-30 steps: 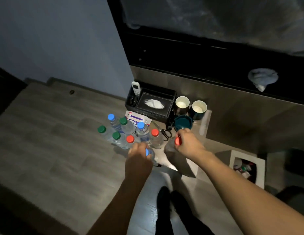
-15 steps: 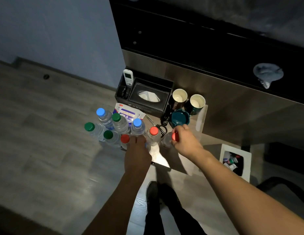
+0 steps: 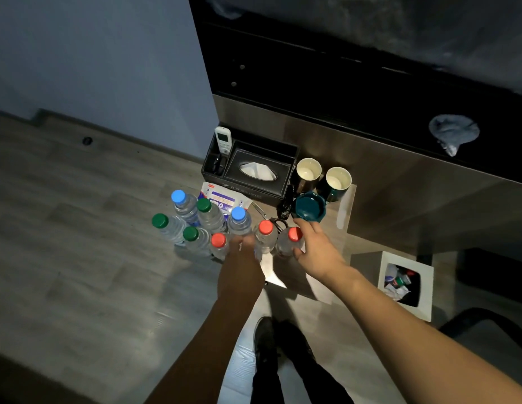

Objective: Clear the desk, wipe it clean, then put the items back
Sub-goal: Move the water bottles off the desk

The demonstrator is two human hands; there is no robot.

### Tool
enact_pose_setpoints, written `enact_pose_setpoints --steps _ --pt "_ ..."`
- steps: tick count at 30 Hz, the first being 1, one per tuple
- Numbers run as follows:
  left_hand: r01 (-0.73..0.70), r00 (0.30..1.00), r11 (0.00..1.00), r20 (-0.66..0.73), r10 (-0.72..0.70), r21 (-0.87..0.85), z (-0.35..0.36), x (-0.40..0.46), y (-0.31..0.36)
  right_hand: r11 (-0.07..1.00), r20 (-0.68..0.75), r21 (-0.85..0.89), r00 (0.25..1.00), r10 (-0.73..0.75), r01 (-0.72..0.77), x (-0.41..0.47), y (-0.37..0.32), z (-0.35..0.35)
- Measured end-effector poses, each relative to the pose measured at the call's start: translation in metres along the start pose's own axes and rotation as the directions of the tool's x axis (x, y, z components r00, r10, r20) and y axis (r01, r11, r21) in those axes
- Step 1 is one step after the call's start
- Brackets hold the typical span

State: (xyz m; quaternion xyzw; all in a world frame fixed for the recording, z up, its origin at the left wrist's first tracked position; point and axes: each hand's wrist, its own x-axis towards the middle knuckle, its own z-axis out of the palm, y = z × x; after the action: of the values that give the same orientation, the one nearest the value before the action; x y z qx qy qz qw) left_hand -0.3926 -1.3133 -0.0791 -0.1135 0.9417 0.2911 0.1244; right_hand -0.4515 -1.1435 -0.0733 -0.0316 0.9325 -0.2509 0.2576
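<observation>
Several clear water bottles with blue, green and red caps stand in a cluster point(image 3: 195, 225) on the floor beside the dark desk point(image 3: 370, 91). My right hand point(image 3: 318, 252) grips a red-capped bottle point(image 3: 294, 235) that stands upright at the cluster's right end, next to another red-capped bottle point(image 3: 265, 228). At the cluster's near edge, my left hand point(image 3: 242, 260) curls down over a bottle that it almost fully hides. A crumpled grey cloth point(image 3: 453, 132) lies on the desk top.
Behind the bottles on the floor are a black tissue-box organiser point(image 3: 262, 170) with a white remote point(image 3: 223, 139), two mugs point(image 3: 308, 172), a teal dish point(image 3: 309, 207), scissors point(image 3: 278, 223) and a wipes packet point(image 3: 222, 198). A white waste bin point(image 3: 405, 284) stands right; my shoes point(image 3: 268, 339) are below.
Both hands have moved forward and down into the bottle cluster. The red-capped bottle in my right hand now stands beside the other red-capped one. My left hand now covers its bottle's blue cap.
</observation>
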Motion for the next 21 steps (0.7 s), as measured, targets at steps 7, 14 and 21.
enact_pose_setpoints --steps 7,14,21 --pt "-0.001 1.000 0.999 -0.031 0.002 0.041 -0.062 -0.033 0.037 0.996 -0.143 0.085 0.990 -0.003 0.016 -0.056 -0.007 -0.050" --pt "-0.378 0.913 0.915 -0.109 0.393 0.141 -0.081 -0.010 0.123 0.982 -0.443 0.180 0.886 0.135 -0.060 -0.121 0.022 -0.112" --pt "-0.730 0.666 0.661 -0.036 0.745 0.174 -0.029 -0.036 0.270 0.924 -0.644 0.280 0.663 0.382 -0.261 -0.228 0.114 -0.158"
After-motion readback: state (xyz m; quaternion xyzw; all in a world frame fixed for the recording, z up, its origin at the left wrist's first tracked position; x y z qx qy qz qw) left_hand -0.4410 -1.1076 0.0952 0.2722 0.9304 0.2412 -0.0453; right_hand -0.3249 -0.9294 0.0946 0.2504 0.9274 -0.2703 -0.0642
